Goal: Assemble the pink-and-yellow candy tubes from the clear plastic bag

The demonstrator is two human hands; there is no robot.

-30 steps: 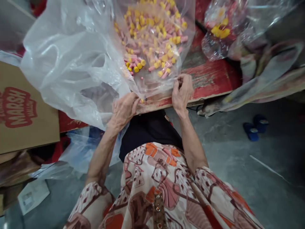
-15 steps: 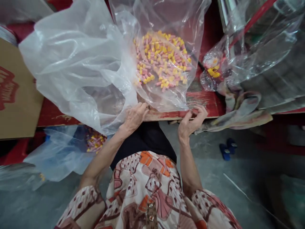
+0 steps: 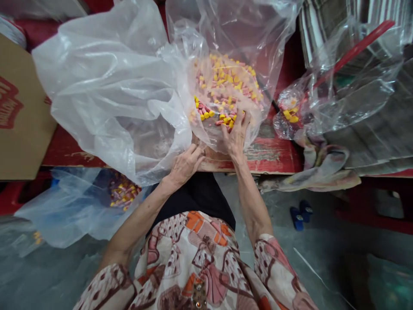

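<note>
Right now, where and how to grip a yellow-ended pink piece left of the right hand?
Probably by a blunt yellow end, coming from the near side: those ends face that way, look wider than the pink stems, and seem uncovered by the clear bag.

Workshop or packing spot by the look: worn red tabletop [image 3: 274,156], bulk pink-and-yellow pieces [image 3: 232,79] in a clear plastic bag [image 3: 272,47], printed cardboard box [image 3: 26,116] alongside, bare grey floor [image 3: 322,245] below.
</note>
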